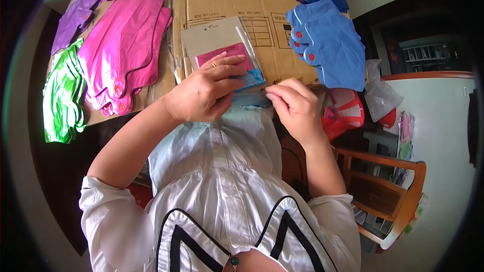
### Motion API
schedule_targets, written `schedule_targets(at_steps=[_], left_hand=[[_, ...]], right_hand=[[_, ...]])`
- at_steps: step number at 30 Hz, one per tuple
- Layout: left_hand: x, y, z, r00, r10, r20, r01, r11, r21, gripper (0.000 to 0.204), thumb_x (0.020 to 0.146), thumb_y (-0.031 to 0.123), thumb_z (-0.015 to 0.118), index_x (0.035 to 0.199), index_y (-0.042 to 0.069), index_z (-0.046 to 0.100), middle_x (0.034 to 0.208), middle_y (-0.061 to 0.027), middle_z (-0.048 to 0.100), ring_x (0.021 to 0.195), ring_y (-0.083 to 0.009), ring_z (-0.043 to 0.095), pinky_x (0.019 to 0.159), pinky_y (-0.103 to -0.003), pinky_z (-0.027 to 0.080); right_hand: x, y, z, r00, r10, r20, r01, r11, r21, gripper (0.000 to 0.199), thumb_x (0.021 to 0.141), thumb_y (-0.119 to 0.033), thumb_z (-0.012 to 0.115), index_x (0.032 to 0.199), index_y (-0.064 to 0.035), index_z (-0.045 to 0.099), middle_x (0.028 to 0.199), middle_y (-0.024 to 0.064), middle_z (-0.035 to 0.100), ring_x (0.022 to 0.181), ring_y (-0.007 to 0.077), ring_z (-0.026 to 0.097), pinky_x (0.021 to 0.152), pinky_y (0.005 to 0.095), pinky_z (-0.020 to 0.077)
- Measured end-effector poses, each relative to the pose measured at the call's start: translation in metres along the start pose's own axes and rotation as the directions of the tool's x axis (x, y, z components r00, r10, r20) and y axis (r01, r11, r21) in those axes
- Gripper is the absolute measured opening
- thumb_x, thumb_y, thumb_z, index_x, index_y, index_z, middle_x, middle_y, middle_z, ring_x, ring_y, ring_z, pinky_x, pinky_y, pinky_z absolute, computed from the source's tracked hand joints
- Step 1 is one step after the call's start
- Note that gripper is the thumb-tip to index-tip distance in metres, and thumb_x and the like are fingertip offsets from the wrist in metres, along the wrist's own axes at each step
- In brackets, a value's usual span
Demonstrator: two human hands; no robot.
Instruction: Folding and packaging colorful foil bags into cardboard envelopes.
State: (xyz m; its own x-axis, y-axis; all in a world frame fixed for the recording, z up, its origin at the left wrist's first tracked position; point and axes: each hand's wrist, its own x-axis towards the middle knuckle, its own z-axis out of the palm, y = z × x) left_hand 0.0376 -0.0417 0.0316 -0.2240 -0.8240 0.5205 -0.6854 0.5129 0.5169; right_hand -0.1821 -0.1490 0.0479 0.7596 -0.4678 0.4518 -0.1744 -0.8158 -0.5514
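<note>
A flat clear plastic packet (201, 38) lies on the cardboard in front of me, slightly tilted. Inside it is a pale card with a hanging slot at the top, and pink and blue parts show lower down. My left hand (204, 90) rests across the packet's lower half, its fingers curled over the front and its thumb near the bottom edge. At the lower right corner, my right hand (297, 108) pinches thumb against forefinger at the packet's clear plastic edge. My left fingers cover part of the pink and blue area.
Flat foil pieces, like deflated balloons, lie around the cardboard (222, 2): pink (123, 38), green (61, 90) and purple (75, 17) ones leftward, light blue (330, 40) ones rightward. A wooden chair (411, 196) and a red-and-white object (348, 113) stand right of the table.
</note>
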Motion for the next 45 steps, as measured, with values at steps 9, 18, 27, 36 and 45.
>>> schedule_targets(at_steps=[9,18,27,36,45], left_hand=[[0.003,-0.003,-0.001,0.993,-0.115,-0.010,0.114,0.989,-0.100,0.031,0.071,-0.008,0.057,0.099,-0.003,0.068,0.115,-0.0205,0.060,0.123,-0.0394,0.051,0.105,-0.045,0.040],[0.004,-0.002,-0.002,0.991,-0.132,0.011,0.132,0.986,-0.106,0.034,0.069,-0.008,0.055,0.100,-0.003,0.068,0.117,-0.0205,0.060,0.124,-0.0391,0.050,0.106,-0.046,0.039],[0.004,-0.006,-0.001,0.986,-0.154,0.062,0.161,0.978,-0.129,0.038,0.069,-0.010,0.053,0.104,-0.002,0.067,0.120,-0.0190,0.060,0.125,-0.0386,0.049,0.109,-0.047,0.035],[0.006,-0.001,-0.003,0.992,-0.118,0.038,0.123,0.976,-0.179,0.038,0.067,-0.011,0.053,0.103,-0.002,0.064,0.114,-0.0174,0.057,0.122,-0.0381,0.051,0.110,-0.047,0.035],[-0.030,0.024,-0.045,0.992,-0.069,0.106,0.051,0.985,0.168,0.036,0.067,-0.001,0.062,0.102,0.003,0.057,0.117,-0.0156,0.054,0.122,-0.0377,0.050,0.107,-0.056,0.033]], right_hand=[[0.016,0.017,-0.001,0.969,-0.194,0.154,0.216,0.965,-0.146,0.021,0.070,-0.001,0.072,0.087,-0.0024,0.062,0.083,0.0076,0.055,0.077,0.0262,0.059,0.068,0.0368,0.0485],[0.017,0.020,-0.003,0.943,-0.261,0.204,0.300,0.935,-0.190,0.018,0.072,0.001,0.071,0.082,-0.0027,0.056,0.083,0.0091,0.054,0.075,0.0282,0.057,0.068,0.0386,0.0474],[-0.023,-0.026,-0.004,0.835,-0.299,0.462,0.142,0.928,0.343,0.015,0.075,0.001,0.068,0.080,-0.0024,0.055,0.082,0.0094,0.054,0.075,0.0271,0.057,0.069,0.0373,0.0472],[-0.105,0.123,0.025,0.817,0.448,0.363,0.033,0.593,-0.805,0.020,0.084,-0.015,0.055,0.091,-0.0016,0.068,0.089,0.0158,0.068,0.088,0.0378,0.064,0.074,0.0469,0.0516],[0.012,-0.009,-0.045,0.901,0.078,0.427,0.130,0.891,-0.436,0.042,0.069,-0.010,0.075,0.106,-0.0067,0.056,0.109,0.0141,0.056,0.095,0.0333,0.057,0.084,0.0430,0.0452]])
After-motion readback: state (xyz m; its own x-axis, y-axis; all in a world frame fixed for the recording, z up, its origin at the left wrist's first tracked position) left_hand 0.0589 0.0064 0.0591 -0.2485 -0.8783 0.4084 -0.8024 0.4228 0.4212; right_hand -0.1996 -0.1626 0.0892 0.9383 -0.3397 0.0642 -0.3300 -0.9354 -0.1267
